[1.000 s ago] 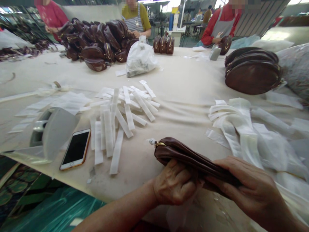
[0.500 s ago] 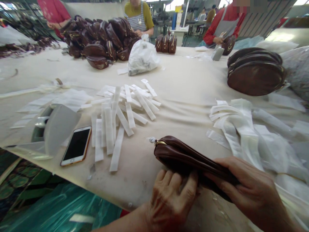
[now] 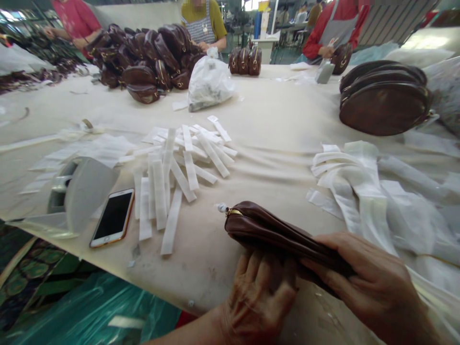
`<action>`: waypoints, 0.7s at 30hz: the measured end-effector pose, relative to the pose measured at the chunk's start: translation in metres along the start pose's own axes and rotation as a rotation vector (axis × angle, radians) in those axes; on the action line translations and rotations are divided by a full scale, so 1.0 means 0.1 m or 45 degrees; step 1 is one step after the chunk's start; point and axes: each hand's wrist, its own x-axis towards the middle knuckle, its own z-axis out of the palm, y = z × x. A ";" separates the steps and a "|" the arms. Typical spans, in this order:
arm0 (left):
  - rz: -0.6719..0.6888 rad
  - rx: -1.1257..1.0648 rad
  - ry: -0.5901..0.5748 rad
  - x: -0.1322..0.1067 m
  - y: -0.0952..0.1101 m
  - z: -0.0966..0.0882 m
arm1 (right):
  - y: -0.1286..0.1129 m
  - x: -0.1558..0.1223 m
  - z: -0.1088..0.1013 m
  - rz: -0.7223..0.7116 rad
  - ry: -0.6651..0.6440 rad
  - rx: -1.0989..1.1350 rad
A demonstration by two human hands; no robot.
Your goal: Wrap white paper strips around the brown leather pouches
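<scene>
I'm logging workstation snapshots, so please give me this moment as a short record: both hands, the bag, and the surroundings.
left hand: under the brown bag's near edge, fingers partly hidden
right hand: holds the bag's right end
bag detail: gold-toothed zipper at its left end
left of bag: white strips, phone with dark screen
far side: pile of brown bags, white plastic bag

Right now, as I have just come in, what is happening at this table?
A person's right hand grips one end of a brown bag. The left hand is at its underside, the fingertips hidden. White strips and a phone lie on the table, to the left of the bag. Across the table, a heap of brown bags lies in front of two co-workers.
</scene>
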 end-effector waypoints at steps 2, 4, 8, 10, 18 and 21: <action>0.036 -0.016 -0.026 0.00 -0.02 0.00 | 0.02 -0.02 0.01 0.018 -0.002 0.036; 0.054 -0.038 -0.043 0.00 -0.05 -0.01 | 0.03 -0.03 0.02 0.020 -0.010 0.061; 0.058 -0.106 0.013 -0.03 -0.09 0.01 | 0.05 0.00 0.00 0.030 -0.032 0.083; 0.058 -0.131 0.070 -0.06 -0.10 0.05 | 0.05 0.02 -0.01 0.059 -0.034 0.088; 0.059 -0.196 0.105 -0.11 -0.13 0.12 | 0.05 0.04 -0.03 0.139 -0.059 0.142; 0.080 -0.170 0.108 -0.06 -0.12 0.09 | 0.06 0.05 -0.03 0.163 -0.088 0.168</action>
